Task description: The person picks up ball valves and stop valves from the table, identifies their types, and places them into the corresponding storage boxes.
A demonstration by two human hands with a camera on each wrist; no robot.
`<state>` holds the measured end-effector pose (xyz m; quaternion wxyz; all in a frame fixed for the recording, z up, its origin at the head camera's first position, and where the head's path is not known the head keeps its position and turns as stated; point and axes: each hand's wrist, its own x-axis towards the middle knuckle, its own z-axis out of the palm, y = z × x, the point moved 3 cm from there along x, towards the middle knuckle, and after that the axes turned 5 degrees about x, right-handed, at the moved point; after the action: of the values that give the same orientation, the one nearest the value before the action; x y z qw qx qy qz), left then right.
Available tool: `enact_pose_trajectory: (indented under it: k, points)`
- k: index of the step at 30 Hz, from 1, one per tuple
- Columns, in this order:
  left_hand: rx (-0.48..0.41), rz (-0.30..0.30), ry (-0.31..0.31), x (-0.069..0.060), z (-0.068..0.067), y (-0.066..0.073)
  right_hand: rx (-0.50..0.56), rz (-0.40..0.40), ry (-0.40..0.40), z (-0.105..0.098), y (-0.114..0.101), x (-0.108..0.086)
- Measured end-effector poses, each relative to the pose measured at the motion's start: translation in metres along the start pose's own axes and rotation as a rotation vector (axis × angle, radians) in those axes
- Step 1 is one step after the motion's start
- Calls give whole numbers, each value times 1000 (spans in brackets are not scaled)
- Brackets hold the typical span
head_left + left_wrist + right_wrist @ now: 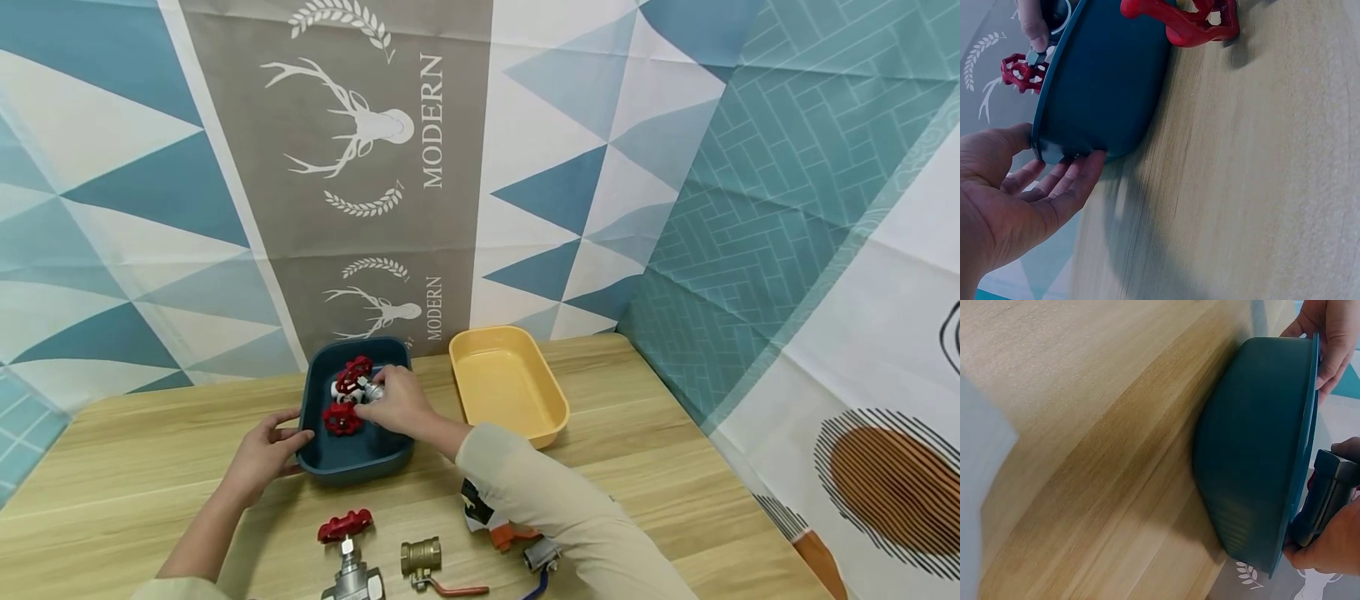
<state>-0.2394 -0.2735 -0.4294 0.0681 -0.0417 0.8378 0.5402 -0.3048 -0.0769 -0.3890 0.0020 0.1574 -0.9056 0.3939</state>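
Observation:
My left hand (262,454) grips the left rim of a dark blue basin (337,454), the thumb at the rim and the other fingers against the outer wall. Inside the basin's far half, my right hand (401,406) holds a metal gate valve (1329,494) by its body. A red handwheel (1022,74) shows at this valve's end. Another valve with a red handwheel (342,418) lies in the basin beside the right fingers. Part of the held valve is hidden by the hand.
A yellow basin (510,387) stands right of the blue one. Nearer on the wooden table lie a red-wheeled valve (350,575), a brass ball valve (422,556) with a red lever, and a valve with a blue lever (542,554). An orange-handled item (510,535) is partly behind the right sleeve.

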Motion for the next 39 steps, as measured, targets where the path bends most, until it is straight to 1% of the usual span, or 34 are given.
enact_pose_trajectory:
  k: [8,11,18,25,29,39]
  points:
    - [7,-5,5,0,0,1,-1,32,14,6,-2,0]
    - [11,-7,8,0,0,1,18,30,21,7,-2,-1]
    - [4,-4,9,0,0,0,14,12,39,10,-1,2]
    - [-2,-4,7,0,0,0,9,39,49,15,0,8]
    - [1,-9,9,0,0,-1,7,48,52,17,0,7]
    - [7,-15,9,2,-1,-2,92,106,50,24,7,6]
